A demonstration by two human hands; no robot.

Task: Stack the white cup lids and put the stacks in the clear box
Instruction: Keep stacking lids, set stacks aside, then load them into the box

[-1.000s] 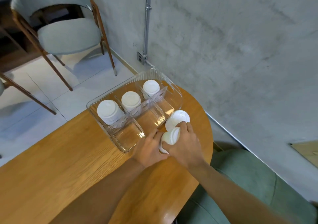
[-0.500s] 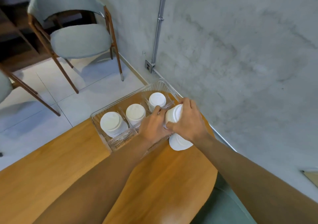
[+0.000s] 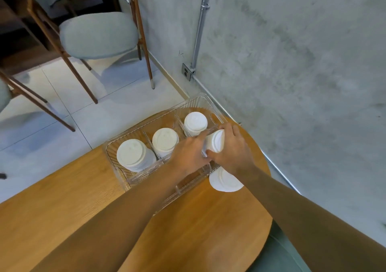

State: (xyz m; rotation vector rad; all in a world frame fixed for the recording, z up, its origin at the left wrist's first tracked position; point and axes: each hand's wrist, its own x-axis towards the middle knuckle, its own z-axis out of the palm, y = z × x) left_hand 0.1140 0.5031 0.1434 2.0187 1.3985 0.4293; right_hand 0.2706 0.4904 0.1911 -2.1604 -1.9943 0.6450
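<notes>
**Lid stack gripped over right end of box**

Clear box (image 3: 123, 179): sits at the rounded far end of the table (image 3: 62, 219), far rim close to the table edge and to the concrete wall (image 3: 292, 62). Little room beyond it on that side; open wood on the near left.

Far row of compartments: takes three upright stacks, namely left stack (image 3: 133, 154), middle stack (image 3: 165, 140) and right stack (image 3: 195, 123), one per compartment, with dividers between. Near row: mostly hidden under the forearms.

Held stack (image 3: 216, 141): lies tilted on its side above the right end of the box, just beside the right stack.

Right hand (image 3: 234, 152): wraps fingers over the top, thumb under.

Left hand (image 3: 189, 155): reaches across the box, fingers closed on the stack's lower end.

Loose lids (image 3: 225, 181): lie flat on the table just outside the box's right wall, partly under the right wrist.

Surroundings: chair (image 3: 98, 33) on the tiled floor (image 3: 73, 108), well apart. Metal conduit (image 3: 198, 31) runs down the wall to a socket (image 3: 186, 74). Green cushion (image 3: 277, 255) below the table's right edge.
</notes>
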